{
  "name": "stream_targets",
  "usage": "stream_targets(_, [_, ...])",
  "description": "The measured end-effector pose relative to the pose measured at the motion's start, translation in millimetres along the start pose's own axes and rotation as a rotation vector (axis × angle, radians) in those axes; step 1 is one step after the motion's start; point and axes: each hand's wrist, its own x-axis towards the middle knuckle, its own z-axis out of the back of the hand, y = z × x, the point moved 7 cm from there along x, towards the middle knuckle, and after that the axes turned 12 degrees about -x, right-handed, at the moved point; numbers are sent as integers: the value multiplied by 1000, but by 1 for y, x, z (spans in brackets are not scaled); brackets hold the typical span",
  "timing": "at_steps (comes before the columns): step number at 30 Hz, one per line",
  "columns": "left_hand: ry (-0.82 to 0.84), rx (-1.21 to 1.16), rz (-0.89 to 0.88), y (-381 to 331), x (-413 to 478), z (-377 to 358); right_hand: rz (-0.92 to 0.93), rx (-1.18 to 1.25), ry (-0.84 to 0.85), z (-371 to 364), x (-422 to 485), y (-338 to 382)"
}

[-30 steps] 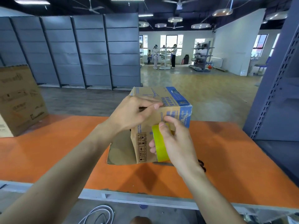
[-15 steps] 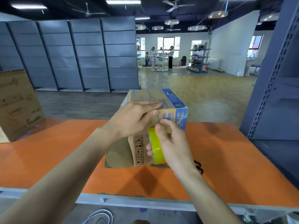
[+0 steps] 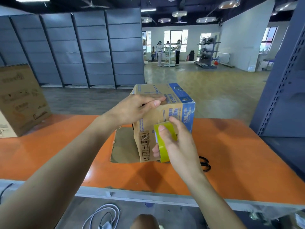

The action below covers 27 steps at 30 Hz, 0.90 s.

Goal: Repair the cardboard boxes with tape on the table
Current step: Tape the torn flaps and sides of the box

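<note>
A small brown cardboard box (image 3: 171,103) with blue printing stands on the orange table (image 3: 239,162), one flap lying open on the tabletop to its left. My left hand (image 3: 137,108) rests on the box's top near edge, thumb and fingers pressing there. My right hand (image 3: 176,144) grips a yellow-green roll of tape (image 3: 165,138) against the box's near face. A clear strip of tape runs up from the roll toward my left thumb.
A larger brown carton (image 3: 19,100) stands at the table's far left. Black scissors handles (image 3: 204,164) lie behind my right wrist. A blue-grey metal rack (image 3: 283,80) rises at the right. White cable (image 3: 105,215) lies below the table's front edge.
My right hand has drawn the tape roll down the box's near face, away from my left hand, which stays on the top edge. The camera has shifted slightly.
</note>
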Motion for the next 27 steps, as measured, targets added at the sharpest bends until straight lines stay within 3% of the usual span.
stream_targets(8, [-3,87,-35,-2,1,-2,-232,90,74,-11,0,-26])
stream_targets(13, [-15,182,-110,-7,0,-3,-200,27,65,-12,3,-33])
stream_targets(17, [-46,370,-130,-7,-3,-6,-111,-207,-18,7,5,-31])
stream_targets(23, [34,350,-84,-10,1,-5,-44,-366,9,15,5,-25])
stream_targets(27, [-21,364,-91,-23,9,-4,-19,-407,16,15,6,-19])
